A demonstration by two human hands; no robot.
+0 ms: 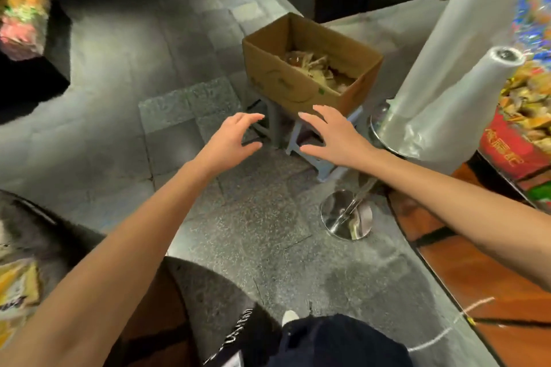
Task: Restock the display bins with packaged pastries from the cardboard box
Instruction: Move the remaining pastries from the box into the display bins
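Dark trousers (337, 343) and a white shoe tip (289, 317) are seen at the near edge, on a grey stone floor (149, 134) that is left open on the left and near sides of the cardboard box (286, 80). On the right, room is bounded by a wooden counter edge (477, 271) and a red-fronted display bin (507, 152), which is heaped with wrapped packets. The box is set open-topped on two stools (275, 128) in the middle distance, and packaged pastries (316, 68) are piled low inside it. Two rolls of plastic bags (456, 48) are stood between box and bin, and a chrome base disc (347, 216) is placed near the right arm. The left hand (235, 137) and the right hand (334, 137) are held out before the box with fingers spread and lightly curved, and nothing is gripped.
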